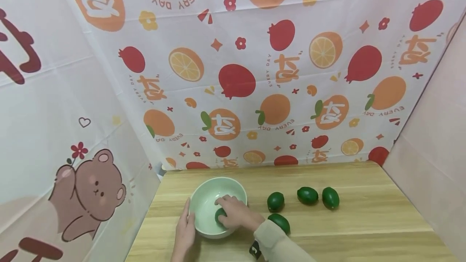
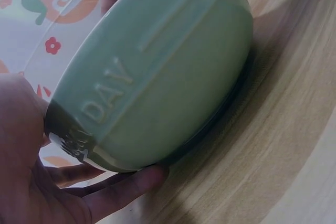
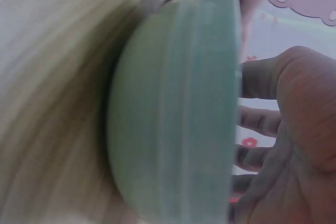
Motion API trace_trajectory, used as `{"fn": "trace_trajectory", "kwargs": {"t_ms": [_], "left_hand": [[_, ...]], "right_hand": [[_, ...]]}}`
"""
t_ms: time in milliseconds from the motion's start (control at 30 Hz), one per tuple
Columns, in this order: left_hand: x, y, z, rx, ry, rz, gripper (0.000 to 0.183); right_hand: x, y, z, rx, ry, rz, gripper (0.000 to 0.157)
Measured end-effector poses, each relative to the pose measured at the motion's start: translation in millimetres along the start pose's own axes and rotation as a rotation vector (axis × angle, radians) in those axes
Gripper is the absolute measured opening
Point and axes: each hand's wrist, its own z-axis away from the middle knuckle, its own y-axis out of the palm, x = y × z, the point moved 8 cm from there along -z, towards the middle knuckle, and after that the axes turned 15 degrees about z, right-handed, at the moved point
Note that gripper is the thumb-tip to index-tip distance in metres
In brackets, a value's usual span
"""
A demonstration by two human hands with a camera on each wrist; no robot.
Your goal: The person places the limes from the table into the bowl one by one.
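The pale green bowl (image 1: pixel 201 197) sits upright on the wooden table, with raised lettering on its outer wall (image 2: pixel 173 66) in the left wrist view. My left hand (image 1: pixel 185 231) holds the bowl at its left side, its fingers (image 2: pixel 126 190) against the outer wall. Inside the bowl, my right hand (image 1: pixel 234 212) has thumb and fingers around a dark green lime (image 1: pixel 219 216), partly hidden by the hand. From the right wrist view, the right hand (image 3: pixel 310 129) reaches over the rim, and the bowl wall (image 3: pixel 173 114) hides its fingertips and the lime.
Several more limes lie right of the bowl: one (image 1: pixel 275 201) nearby, one (image 1: pixel 279 223) by the right sleeve (image 1: pixel 278 241), and two (image 1: pixel 307 195) (image 1: pixel 330 197) farther right. Fruit-printed cloth (image 1: pixel 247 144) rises behind the table (image 1: pixel 364 213); a bear-printed cloth (image 1: pixel 92 189) hangs left.
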Motion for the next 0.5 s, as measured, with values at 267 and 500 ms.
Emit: {"fn": "trace_trajectory", "kwargs": {"t_ms": [267,500], "left_hand": [[1.0,-0.7,0.8,-0.009,0.009,-0.012,0.056],[4.0,-0.4,0.5,-0.005,-0.006,-0.014,0.056]], "right_hand": [[-2,-37.1,7,-0.106,-0.022,-0.013,0.045],[-10,-69.6,20,-0.171,-0.022,-0.027,0.047]]}}
